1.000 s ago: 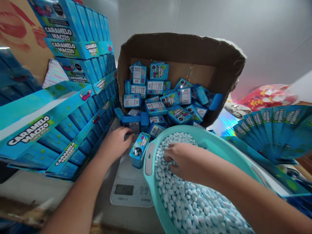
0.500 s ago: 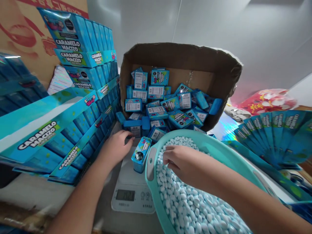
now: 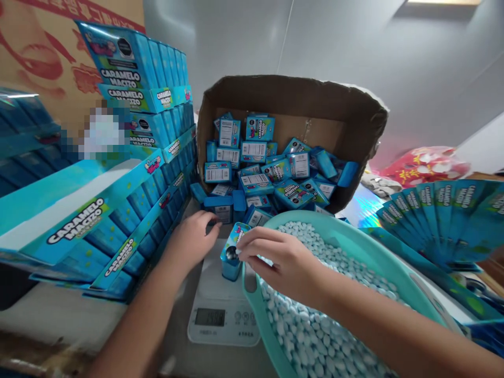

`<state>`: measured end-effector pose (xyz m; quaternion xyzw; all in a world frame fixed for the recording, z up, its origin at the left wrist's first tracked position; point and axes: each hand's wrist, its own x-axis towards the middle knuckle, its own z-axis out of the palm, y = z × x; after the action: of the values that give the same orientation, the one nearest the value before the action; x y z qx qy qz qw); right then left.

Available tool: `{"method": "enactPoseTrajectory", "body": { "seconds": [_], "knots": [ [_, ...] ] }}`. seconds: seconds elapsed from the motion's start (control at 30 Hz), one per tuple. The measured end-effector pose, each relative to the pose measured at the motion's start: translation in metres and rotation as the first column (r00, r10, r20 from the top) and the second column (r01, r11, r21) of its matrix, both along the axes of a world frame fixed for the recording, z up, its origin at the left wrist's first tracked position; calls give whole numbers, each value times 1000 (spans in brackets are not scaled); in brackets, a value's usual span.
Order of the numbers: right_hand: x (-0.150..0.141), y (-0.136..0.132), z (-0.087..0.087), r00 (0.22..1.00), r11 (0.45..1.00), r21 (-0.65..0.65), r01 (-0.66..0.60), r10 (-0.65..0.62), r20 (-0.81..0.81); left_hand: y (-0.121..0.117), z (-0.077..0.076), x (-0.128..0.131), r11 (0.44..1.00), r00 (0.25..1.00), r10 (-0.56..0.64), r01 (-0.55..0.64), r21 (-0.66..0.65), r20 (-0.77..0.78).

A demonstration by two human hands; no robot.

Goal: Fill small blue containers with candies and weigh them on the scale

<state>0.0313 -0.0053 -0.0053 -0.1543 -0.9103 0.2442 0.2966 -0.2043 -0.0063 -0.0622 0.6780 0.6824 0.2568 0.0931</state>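
A small blue candy box (image 3: 232, 251) with a round hole in its top stands on a white kitchen scale (image 3: 222, 310). My right hand (image 3: 281, 260) is pinched at that hole, fingers pressed together on small white-blue candies. It hovers over the rim of a teal basin (image 3: 354, 247) filled with those candies (image 3: 315, 325). My left hand (image 3: 192, 239) rests curled on the table just left of the box, its fingertips near the box and the loose boxes behind.
A tipped cardboard carton (image 3: 295, 100) at the back spills several small blue boxes (image 3: 268, 168). Stacked blue "Caramelo Macizo" display trays (image 3: 118, 173) fill the left. Fanned flat blue cartons (image 3: 444, 215) lie at the right.
My right hand has lifted out of the basin's candies and moved left to the hole in the box on the scale. The left hand has stayed beside the box.
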Motion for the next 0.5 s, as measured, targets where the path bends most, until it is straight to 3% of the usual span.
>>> {"method": "enactPoseTrajectory", "body": {
  "seconds": [0.23, 0.33, 0.43, 0.5],
  "knots": [
    [-7, -4, -1, 998, 1000, 9, 28, -29, 54, -4, 4, 7, 999, 998, -42, 42, -12, -36],
    [-2, -4, 6, 992, 996, 77, 48, -57, 113, -4, 4, 6, 999, 998, -54, 54, -7, -40],
    [11, -1, 18, 957, 973, 191, 130, -173, 232, -3, 3, 5, 999, 999, -36, 36, -8, -35],
    [21, 3, 24, 890, 952, 199, 232, -290, 351, -2, 3, 5, 1000, 999, -18, 18, -13, -37]
  ]
}}
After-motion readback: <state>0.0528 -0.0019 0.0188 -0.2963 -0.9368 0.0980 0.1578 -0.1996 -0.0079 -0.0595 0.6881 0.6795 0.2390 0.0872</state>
